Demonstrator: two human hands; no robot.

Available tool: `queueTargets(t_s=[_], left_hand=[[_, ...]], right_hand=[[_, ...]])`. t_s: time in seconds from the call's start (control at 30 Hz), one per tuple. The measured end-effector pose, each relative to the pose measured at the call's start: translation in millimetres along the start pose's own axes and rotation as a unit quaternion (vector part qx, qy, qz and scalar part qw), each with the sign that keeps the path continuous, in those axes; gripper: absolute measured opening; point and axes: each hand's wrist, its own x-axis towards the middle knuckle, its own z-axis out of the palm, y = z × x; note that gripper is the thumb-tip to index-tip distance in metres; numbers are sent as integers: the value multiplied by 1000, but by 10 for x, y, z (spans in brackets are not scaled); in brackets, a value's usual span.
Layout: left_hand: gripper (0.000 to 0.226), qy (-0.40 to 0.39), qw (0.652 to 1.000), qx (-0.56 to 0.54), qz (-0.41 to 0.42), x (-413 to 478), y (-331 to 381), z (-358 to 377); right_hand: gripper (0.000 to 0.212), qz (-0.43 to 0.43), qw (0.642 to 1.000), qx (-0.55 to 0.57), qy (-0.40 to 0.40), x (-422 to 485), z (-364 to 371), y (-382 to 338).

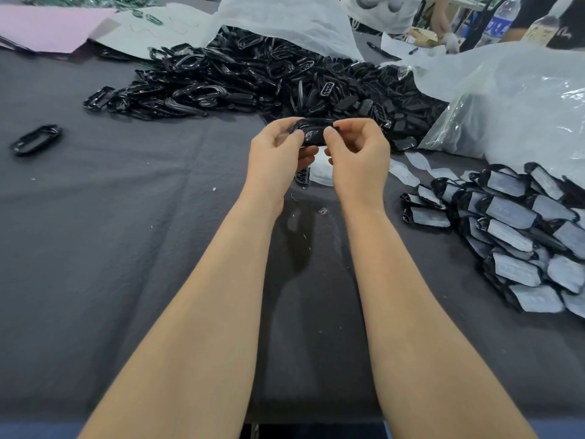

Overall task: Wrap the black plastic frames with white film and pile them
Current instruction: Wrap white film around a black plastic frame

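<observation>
Two hands hold one black frame (pixel 313 132) up above the dark worktop (pixel 126 248), in front of the big heap of bare frames (pixel 253 77). The left hand (pixel 278 153) pinches its left end between thumb and curled fingers; the right hand (pixel 357 153) pinches the right end likewise. White film pieces (pixel 321 174) lie just beneath the hands. A pile of wrapped frames (pixel 512 236) sits to the right, near a clear plastic bag (pixel 506 106). One lone frame (pixel 36 139) lies far left.
</observation>
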Motion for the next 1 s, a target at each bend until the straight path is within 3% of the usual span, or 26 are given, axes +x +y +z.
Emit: queueTargets(t_s=[0.33, 0.57, 0.8, 1.0], left_hand=[[20, -10, 1000, -16, -18, -21, 40, 0], [20, 2, 997, 70, 27, -42, 5, 4], [24, 15, 996, 89, 29, -16, -22, -19], [29, 26, 986, 159, 53, -23, -38, -26]], right_hand=[[10, 18, 1000, -4, 3, -3, 9, -7], [24, 40, 999, 5, 14, -3, 19, -6], [9, 85, 996, 0, -22, 30, 17, 36], [11, 58, 996, -56, -27, 16, 3, 54]])
